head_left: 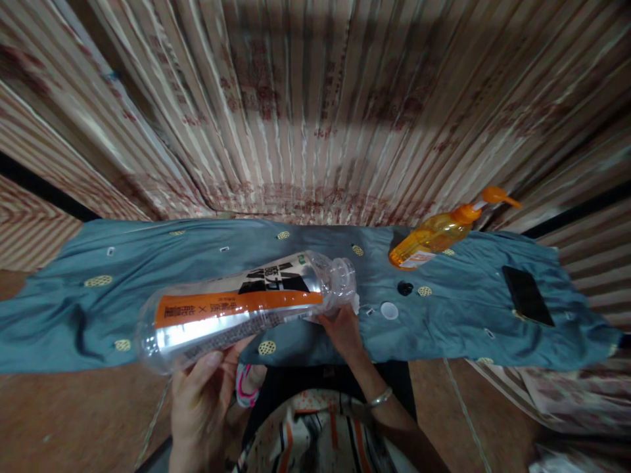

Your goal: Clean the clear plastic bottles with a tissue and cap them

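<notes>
A clear empty plastic bottle with an orange and black label lies tilted on its side in the air, its open mouth pointing right. My left hand is wrapped round its lower end from below. My right hand grips it near the neck, fingers closed, with what looks like a bit of white tissue at the fingertips. A white cap and a small black cap lie on the blue cloth just right of the bottle's mouth.
An orange pump bottle stands at the back right of the cloth. A black phone lies flat further right. A patterned curtain hangs behind. Reddish floor shows left and right below the cloth.
</notes>
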{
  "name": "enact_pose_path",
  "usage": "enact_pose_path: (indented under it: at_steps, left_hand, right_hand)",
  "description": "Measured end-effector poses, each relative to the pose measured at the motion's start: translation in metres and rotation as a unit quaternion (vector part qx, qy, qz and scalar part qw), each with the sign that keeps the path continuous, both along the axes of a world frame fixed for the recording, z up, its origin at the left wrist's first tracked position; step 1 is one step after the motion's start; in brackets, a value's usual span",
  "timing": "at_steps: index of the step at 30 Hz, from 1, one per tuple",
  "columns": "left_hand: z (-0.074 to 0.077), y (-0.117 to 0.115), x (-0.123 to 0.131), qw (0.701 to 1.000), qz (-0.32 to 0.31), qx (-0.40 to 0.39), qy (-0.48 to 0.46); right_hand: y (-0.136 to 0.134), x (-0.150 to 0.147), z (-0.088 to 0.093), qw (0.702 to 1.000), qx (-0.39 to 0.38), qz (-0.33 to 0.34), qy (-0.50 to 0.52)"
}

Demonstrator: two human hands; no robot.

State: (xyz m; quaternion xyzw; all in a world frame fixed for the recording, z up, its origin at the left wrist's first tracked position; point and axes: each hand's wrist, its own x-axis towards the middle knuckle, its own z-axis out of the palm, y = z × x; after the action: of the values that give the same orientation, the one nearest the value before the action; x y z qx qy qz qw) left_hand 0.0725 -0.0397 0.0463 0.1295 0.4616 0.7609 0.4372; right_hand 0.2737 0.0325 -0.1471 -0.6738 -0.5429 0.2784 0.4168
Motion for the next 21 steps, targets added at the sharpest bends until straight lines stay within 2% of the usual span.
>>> enact_pose_path:
  at_steps: [9, 21]
  left_hand:
    - [-0.0020, 0.0008, -0.0035, 1.000, 0.002, -0.001, 0.004]
    - [0.0001, 0.0021, -0.0023, 1.000, 0.015, -0.015, 0.020]
  right_hand:
    - [-0.0009, 0.0004, -0.0074, 1.000, 0.010, 0.014, -0.015]
    - [-0.0013, 0.0006, -0.0054, 1.000, 0.012, 0.009, -0.017]
